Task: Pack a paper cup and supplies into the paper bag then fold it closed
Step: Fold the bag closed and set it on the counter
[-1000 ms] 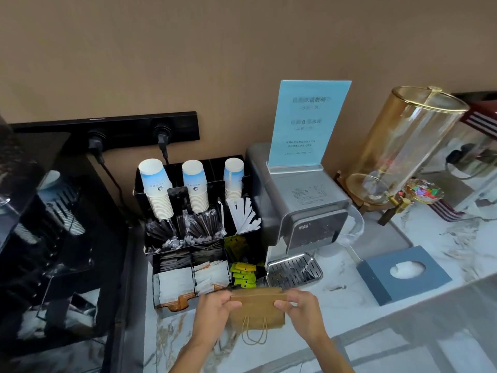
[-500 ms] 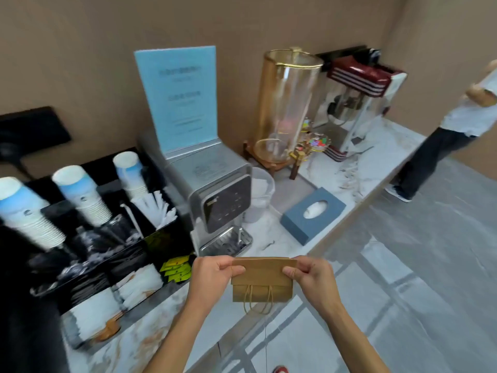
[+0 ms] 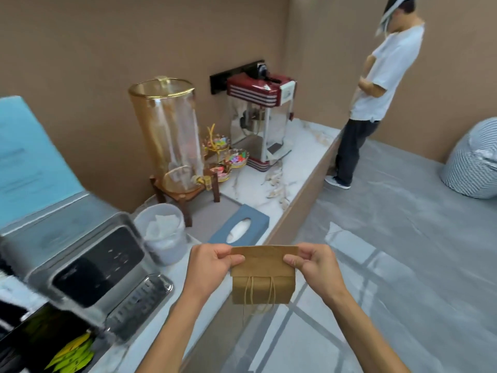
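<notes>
A small brown paper bag (image 3: 262, 282) hangs in the air past the counter's front edge, its top folded over and its string handles dangling down the front. My left hand (image 3: 211, 262) pinches the folded top at its left corner. My right hand (image 3: 313, 262) pinches the right corner. What is inside the bag is hidden. No paper cups show in this view.
A marble counter (image 3: 295, 168) runs along the wall with a silver drinks machine (image 3: 80, 251), a plastic tub (image 3: 164, 232), a blue tissue box (image 3: 239, 227), a glass dispenser (image 3: 169, 133), sweets bowls (image 3: 228, 157) and a red popcorn machine (image 3: 261, 114). A person (image 3: 376, 84) stands at its far end beside a striped beanbag (image 3: 476, 162).
My view has swung right, away from the cup organiser toward the room. Both hands have lifted the folded bag off the counter and keep hold of its top corners.
</notes>
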Demonstrator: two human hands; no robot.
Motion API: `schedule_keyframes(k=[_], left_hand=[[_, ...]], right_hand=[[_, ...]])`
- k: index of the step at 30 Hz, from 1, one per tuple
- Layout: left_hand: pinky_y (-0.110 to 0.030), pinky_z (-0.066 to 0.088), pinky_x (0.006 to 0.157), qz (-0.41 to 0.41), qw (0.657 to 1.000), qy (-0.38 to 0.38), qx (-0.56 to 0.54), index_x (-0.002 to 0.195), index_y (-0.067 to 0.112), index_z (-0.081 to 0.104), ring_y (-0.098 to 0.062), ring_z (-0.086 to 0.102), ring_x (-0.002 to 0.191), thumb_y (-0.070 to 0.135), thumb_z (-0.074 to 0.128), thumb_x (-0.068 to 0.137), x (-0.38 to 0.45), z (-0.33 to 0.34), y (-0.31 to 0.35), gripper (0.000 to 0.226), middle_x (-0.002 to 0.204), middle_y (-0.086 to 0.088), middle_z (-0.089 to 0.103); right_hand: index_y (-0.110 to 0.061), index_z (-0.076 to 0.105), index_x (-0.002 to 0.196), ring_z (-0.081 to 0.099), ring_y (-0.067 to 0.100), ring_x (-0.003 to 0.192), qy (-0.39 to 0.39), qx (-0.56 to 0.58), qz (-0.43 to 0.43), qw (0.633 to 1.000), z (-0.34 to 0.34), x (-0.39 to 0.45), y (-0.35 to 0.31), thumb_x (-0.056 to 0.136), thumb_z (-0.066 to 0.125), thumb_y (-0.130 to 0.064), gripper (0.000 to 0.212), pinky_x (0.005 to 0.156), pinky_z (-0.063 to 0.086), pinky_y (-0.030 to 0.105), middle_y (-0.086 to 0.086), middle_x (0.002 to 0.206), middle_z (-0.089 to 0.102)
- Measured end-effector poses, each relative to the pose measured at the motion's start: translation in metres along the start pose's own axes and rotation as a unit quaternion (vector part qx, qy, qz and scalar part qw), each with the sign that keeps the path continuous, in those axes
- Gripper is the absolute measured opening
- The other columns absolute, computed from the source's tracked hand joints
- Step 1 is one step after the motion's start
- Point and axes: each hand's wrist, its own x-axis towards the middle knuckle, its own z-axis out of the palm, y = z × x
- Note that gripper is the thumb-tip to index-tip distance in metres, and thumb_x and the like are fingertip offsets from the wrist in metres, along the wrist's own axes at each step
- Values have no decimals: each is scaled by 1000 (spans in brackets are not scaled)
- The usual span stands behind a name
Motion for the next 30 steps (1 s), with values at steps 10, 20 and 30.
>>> schedule_keyframes(k=[10,20,30], left_hand=[[-26,39,58,24,999,-33,-13,59,1,68,-10,43,55,18,84,74,85,75,35,28,56,1,51],[-28,24,54,74,996,-38,-34,44,7,40,-13,24,55,10,85,73,242,150,52,54,51,3,27],[-28,25,51,67,997,-15,-17,40,18,39,-10,24,51,9,86,72,417,214,77,57,48,9,25]], right_hand=[[-4,76,79,76,20,79,46,10,21,999,-71,73,25,81,77,-9,6,82,59,47,1,77,79],[-10,73,67,72,23,69,60,1,19,998,-129,225,46,82,76,-9,15,69,58,37,3,68,77],[-12,70,59,61,-1,51,51,5,29,998,-182,405,57,83,74,-4,25,59,47,14,-9,54,70]])
